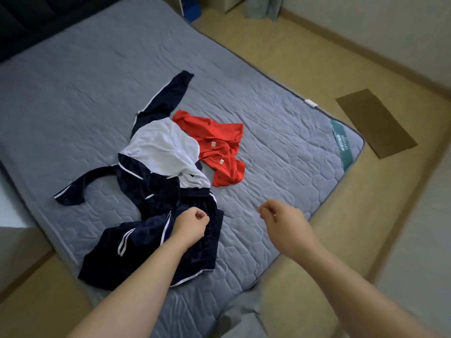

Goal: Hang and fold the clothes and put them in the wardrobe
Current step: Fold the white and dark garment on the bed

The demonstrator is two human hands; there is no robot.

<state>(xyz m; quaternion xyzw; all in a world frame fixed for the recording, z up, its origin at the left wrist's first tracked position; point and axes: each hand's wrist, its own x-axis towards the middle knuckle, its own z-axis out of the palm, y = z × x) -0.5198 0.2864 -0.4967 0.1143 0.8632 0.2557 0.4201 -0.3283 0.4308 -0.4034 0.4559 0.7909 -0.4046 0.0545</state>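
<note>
A navy and white track jacket [161, 152] lies crumpled on the grey quilted mattress [280, 113], sleeves spread out. Navy trousers with white stripes [146, 252] lie bunched at the near edge. A red shirt [219, 147] lies rumpled to the right of the jacket, touching it. My left hand [192, 224] is curled into a fist just over the trousers' upper edge; no cloth shows between its fingers. My right hand [280, 215] hovers over bare mattress right of the trousers, fingers loosely curled, holding nothing.
A dark headboard [24, 20] runs along the far left. A flat brown cardboard sheet [375, 123] lies on the tan floor to the right. A blue box [192, 8] stands beyond the bed, a white surface [9, 198] at the left edge.
</note>
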